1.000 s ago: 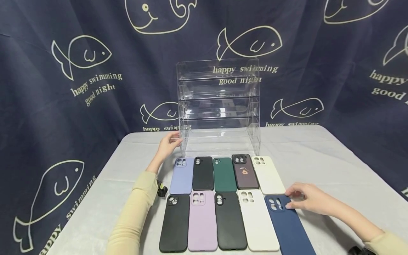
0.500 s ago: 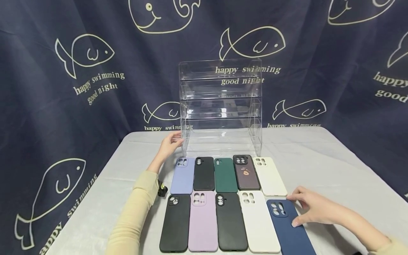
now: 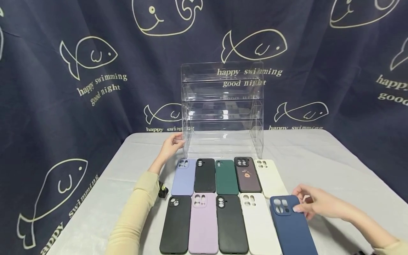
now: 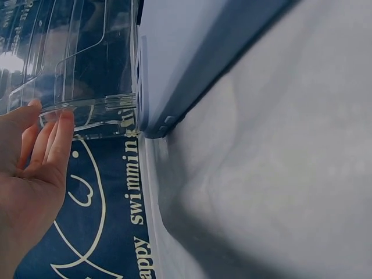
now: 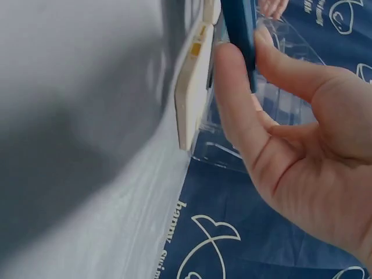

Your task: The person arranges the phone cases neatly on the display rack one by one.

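Observation:
On the right of the head view, my right hand pinches the dark blue phone case by its upper right edge. Its top end, with the camera cutouts, is lifted off the table. Thumb and fingers on both sides of the blue case show in the right wrist view. My left hand holds the left side of a clear tiered display rack near its base. In the left wrist view, the fingertips and thumb meet at the edge of the clear rack.
Two rows of phone cases lie before the rack, among them light blue, green, brown, cream, lilac, white and black. A grey cloth covers the table. A dark fish-print curtain hangs behind.
My right hand has gone from touching the flat blue case to gripping its edge, and the case's top end has risen. The left hand stays at the rack.

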`<control>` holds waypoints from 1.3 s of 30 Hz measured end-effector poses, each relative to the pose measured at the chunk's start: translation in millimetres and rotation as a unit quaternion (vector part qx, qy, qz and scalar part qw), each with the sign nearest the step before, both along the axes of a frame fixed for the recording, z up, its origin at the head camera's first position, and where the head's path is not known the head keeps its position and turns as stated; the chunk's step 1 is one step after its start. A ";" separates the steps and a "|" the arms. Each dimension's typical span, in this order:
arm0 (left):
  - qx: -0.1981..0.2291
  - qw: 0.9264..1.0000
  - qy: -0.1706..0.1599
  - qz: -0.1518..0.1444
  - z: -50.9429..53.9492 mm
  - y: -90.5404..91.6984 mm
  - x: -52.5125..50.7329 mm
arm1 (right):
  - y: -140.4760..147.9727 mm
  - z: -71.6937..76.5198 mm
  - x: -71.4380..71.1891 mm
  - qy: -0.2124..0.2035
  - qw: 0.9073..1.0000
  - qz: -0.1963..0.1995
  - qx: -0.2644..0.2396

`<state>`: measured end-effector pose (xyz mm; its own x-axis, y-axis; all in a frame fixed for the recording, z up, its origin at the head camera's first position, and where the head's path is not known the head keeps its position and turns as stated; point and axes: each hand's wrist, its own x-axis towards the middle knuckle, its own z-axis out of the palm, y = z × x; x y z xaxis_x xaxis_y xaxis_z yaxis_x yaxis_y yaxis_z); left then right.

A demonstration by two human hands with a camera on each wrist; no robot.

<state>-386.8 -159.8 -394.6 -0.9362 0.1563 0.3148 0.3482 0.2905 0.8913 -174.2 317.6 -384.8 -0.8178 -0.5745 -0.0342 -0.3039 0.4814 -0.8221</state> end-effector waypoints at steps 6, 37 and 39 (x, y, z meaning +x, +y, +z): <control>0.006 1.000 -0.005 0.001 -0.2 1.3 -3.8 | 6.8 10.8 -10.2 0.022 0.999 -0.039 0.000; -0.003 1.000 -0.008 0.023 22.5 4.2 -8.1 | 13.0 102.8 -60.7 0.187 0.964 -0.188 -0.005; 0.005 1.000 -0.004 0.024 23.6 5.8 -9.6 | 11.6 109.6 -66.3 0.195 0.962 -0.192 -0.020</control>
